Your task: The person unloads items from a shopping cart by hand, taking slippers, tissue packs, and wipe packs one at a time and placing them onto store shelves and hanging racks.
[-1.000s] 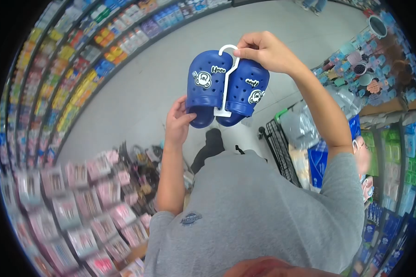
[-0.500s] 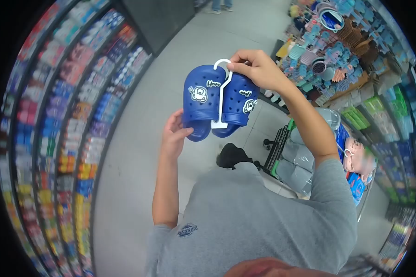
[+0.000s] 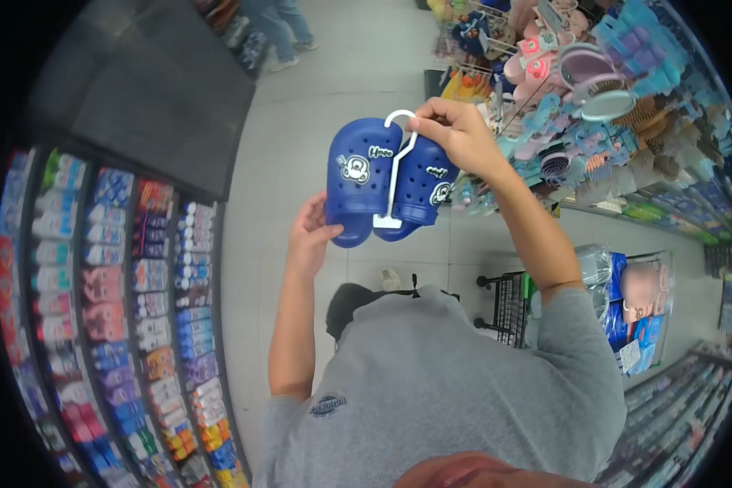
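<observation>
Clogs (image 3: 359, 195) | right hand (image 3: 464, 143), 2 o'clock, pinches hanger (image 3: 394, 185) | left hand (image 3: 307, 240), 8 o'clock, grips heel (image 3: 351, 233) | risk: drop, if hook (image 3: 398, 113) slips

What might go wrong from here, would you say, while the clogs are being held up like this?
The right hand pinches only the top of the white hanger, so the blue clogs might swing or drop if the left hand lets go of the heel. Turning right, an elbow might also bump the loaded cart standing on that side.
</observation>
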{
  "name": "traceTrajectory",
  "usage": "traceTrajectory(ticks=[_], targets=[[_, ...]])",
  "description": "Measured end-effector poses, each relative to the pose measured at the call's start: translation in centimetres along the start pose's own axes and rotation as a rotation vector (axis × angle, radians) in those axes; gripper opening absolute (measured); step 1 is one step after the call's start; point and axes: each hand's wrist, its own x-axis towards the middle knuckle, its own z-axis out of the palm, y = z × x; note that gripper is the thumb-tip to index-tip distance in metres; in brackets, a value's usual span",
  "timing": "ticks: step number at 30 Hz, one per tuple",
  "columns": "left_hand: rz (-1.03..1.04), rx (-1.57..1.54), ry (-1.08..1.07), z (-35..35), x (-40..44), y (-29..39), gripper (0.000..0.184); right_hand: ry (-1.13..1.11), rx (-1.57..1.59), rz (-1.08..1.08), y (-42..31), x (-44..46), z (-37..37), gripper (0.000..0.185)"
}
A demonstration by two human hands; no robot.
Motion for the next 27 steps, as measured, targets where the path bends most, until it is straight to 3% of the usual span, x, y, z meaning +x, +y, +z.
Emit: traceTrajectory(ticks=[1,2,8,9,15,16,27], targets=[[-0.008,-0.034,-0.009,-0.3,1.7,0.1,0.063,0.025,0.012,0.01,0.1,1.1,0.0,0.021],[0.021,-0.033,0.079,1.7,-1.9,-1.0,0.062,-0.031,0.086,-0.016,0.5,-1.2,-0.5,0.021],[-0.126,-0.048,-0.008,-0.4,6.1,-2.8,0.061,0.076,0.145,0.061,5.8,2.3,-2.4,0.018],[-0.102,-0.006,0.048,1.4,1.2,-3.6,0.061,0.012,0.163,0.061,5.6,-1.3,-2.7,0.019],[-0.223,0.076,-0.104,-1.2,11.5,-2.5,0.057,0.126,0.192,0.18,9.7,3.1,-3.2,0.018],[-0.181,0.14,-0.041,0.0,7.0,-2.8,0.057,0.08,0.272,0.116,9.6,0.3,-2.7,0.017],[-0.353,0.177,-0.262,-5.2,19.4,-7.1,0.058,0.332,0.275,0.189,17.8,3.0,-1.1,0.018]])
